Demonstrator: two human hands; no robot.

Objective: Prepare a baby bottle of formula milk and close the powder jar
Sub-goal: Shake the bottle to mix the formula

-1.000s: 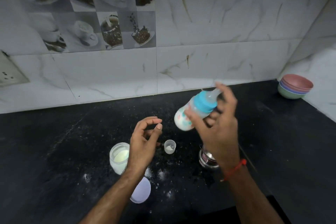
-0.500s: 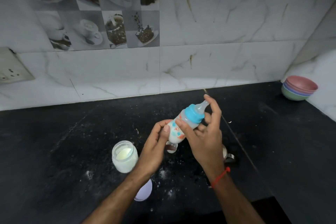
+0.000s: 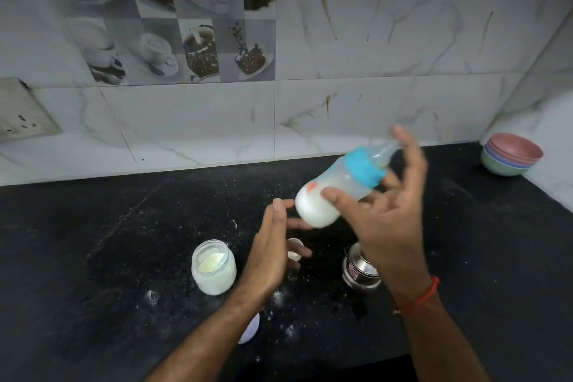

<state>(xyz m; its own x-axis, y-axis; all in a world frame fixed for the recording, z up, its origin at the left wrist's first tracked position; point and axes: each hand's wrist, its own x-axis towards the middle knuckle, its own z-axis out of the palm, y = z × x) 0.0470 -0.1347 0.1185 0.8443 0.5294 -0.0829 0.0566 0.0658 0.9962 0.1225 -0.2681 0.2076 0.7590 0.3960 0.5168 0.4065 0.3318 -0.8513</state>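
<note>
My right hand point(image 3: 390, 220) holds the baby bottle point(image 3: 335, 186) tilted in the air, thumb on its milky base and forefinger over the teat above the blue collar; the bottle is motion-blurred. My left hand point(image 3: 269, 251) hangs just left of the bottle's base with straight fingers, holding nothing. The powder jar point(image 3: 213, 270) stands without a lid on the black counter, left of my left hand. Its white lid point(image 3: 249, 330) lies near the counter's front, partly under my left forearm. A small white scoop cup point(image 3: 294, 250) peeks out behind my left hand.
A steel cup point(image 3: 359, 270) stands on the black counter point(image 3: 93, 242) below my right hand. Stacked coloured bowls point(image 3: 511, 153) sit in the far right corner. Spilled powder dots the counter around the jar. A wall socket point(image 3: 21, 115) is at far left.
The bottle has swung up and to the right in my right hand. My left hand, which touched its base half a second ago, has come off and opened.
</note>
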